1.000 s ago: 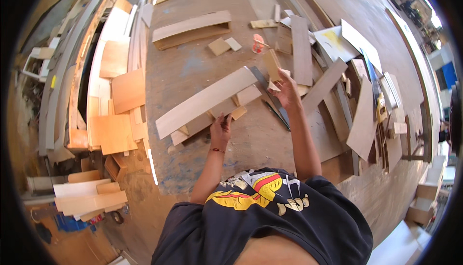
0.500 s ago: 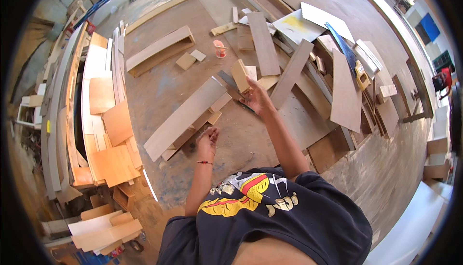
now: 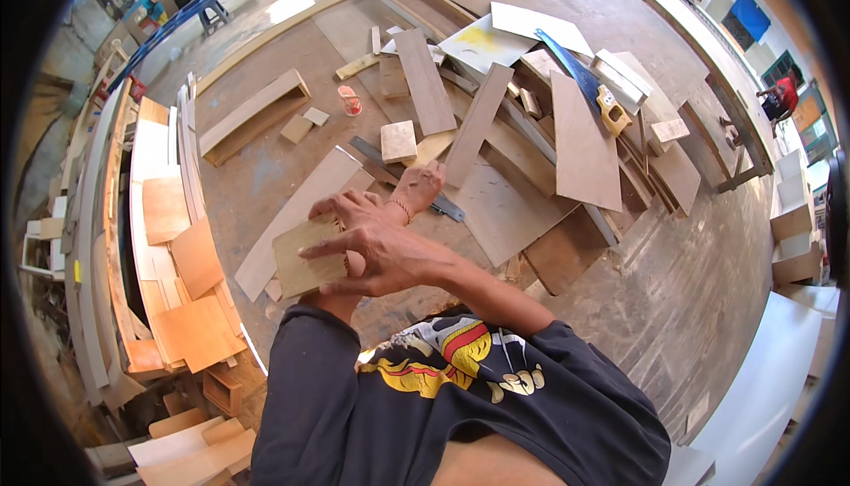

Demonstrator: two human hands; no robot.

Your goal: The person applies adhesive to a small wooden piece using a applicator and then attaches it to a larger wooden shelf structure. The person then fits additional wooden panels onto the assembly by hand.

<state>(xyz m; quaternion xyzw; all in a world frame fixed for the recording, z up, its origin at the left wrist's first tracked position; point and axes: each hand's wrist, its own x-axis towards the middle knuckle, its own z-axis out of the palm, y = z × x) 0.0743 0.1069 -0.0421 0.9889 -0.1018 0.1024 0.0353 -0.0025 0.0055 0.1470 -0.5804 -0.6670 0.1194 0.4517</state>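
Observation:
My right hand (image 3: pixel 376 251) crosses over my left forearm, fingers spread across a small square wooden block (image 3: pixel 297 258) that it grips close to my left sleeve. Beyond it my left hand (image 3: pixel 421 187) reaches forward, a bracelet at its wrist. Its fingers curl downward beside a dark flat metal strip (image 3: pixel 450 210); whatever they hold is hidden. A second, paler wooden block (image 3: pixel 398 141) rests just past the left hand. Under both arms lies a long narrow brown board assembly (image 3: pixel 288 229), partly covered.
Several loose boards (image 3: pixel 586 145) are heaped to the right, a yellow-handled saw (image 3: pixel 613 114) among them. An open wooden channel (image 3: pixel 257 119) and a reddish cup (image 3: pixel 351 101) stand on the floor ahead. Stacked orange-brown panels (image 3: pixel 197 256) line the left side.
My right hand has brought the wooden block back toward me and to the left, over my left arm. My left hand has moved forward and right. The view has shifted a little.

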